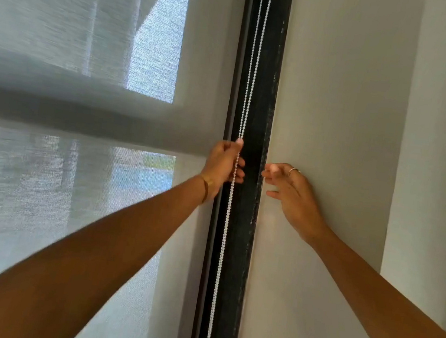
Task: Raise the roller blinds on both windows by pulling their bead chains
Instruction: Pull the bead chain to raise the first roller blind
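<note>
Chain (224, 240) runs down the dark frame (235, 269). Two strands above the left fingers close together as they reach them. Below the fist they drop as a near-single line to the bottom of view. Left hand (223, 164) grips it: fingers (241, 163) curled round the strands, thumb pressed on top where they enter. Bracelet (206, 186) on that wrist.

Right hand (291, 190) sits just right of the chain, across the frame from the left fingers, not touching it. Its fingers (273, 167) are loosely curled and slightly apart, tips aimed at the chain, holding nothing. Ring (294, 171) on one finger. Back of the hand lies near or against the wall (338, 99); cannot tell which.

Blind (43, 187) is to the left of the left fingers: sheer cloth over the glass from well above fist level to well below it. No bottom edge of the cloth in sight. View is blurred there, fine detail lost.

Progress, as a judgement: early. A grip is taken on this window's chain, but cloth covers all the glass seen, so most or all of the lift is left here. Looks set for a hand-over-hand pull, right hand placed to take the next hold. Second window not in view and its state is unknown; count it as left to do.
</note>
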Motion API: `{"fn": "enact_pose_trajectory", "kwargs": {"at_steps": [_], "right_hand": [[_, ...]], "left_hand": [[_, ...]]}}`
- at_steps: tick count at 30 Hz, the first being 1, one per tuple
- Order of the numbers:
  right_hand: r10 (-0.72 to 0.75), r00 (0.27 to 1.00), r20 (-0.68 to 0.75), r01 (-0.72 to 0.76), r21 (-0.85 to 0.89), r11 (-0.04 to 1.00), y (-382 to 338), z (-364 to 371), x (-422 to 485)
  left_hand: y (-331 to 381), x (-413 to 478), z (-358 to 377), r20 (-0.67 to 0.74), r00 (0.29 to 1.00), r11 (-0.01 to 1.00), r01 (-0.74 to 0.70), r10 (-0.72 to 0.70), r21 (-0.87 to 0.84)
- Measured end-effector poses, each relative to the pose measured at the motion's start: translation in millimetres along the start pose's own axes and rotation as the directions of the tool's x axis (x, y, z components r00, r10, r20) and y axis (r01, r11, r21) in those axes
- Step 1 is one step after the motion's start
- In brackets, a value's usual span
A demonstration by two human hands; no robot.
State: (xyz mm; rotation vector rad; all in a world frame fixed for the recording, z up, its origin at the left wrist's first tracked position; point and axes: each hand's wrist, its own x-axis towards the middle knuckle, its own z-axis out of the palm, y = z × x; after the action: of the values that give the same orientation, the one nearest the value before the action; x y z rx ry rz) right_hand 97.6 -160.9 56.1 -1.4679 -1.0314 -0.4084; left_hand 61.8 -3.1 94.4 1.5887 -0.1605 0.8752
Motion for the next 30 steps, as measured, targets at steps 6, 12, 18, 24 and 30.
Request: {"fn": "enact_pose_trajectory", "kwargs": {"at_steps": [6, 12, 18, 24, 30], "right_hand": [[0.184, 0.977, 0.105, -0.19, 0.053, 0.98, 4.6, 1.9, -5.0], [0.258, 0.948, 0.188, -0.286, 0.139, 0.948, -3.1, 6.5, -3.9], [0.223, 0.96, 0.167, -0.26, 0.25, 0.933, -32.6, 16.8, 15.8], [0.215, 0.974, 0.065, -0.224, 0.372, 0.901, -67.5, 27.8, 27.8], [0.216, 0.976, 0.018, -0.209, 0.339, 0.917, -104.6, 26.2, 27.5]], "left_hand": [[79.5, 30.1, -2.7, -0.09, 0.989, 0.993, -0.115, 0.118, 0.035], [75.5, 19.8, -4.4, -0.18, 0.934, 0.951, -0.31, 0.308, 0.02], [67.4, 7.1, -15.4, -0.26, 0.901, 0.933, -0.36, 0.347, -0.003], [71.3, -20.7, 0.0, -0.196, 0.889, 0.91, -0.409, 0.414, 0.066], [33.6, -85.7, 23.2, -0.11, 0.934, 0.94, -0.342, 0.34, 0.0]]}}
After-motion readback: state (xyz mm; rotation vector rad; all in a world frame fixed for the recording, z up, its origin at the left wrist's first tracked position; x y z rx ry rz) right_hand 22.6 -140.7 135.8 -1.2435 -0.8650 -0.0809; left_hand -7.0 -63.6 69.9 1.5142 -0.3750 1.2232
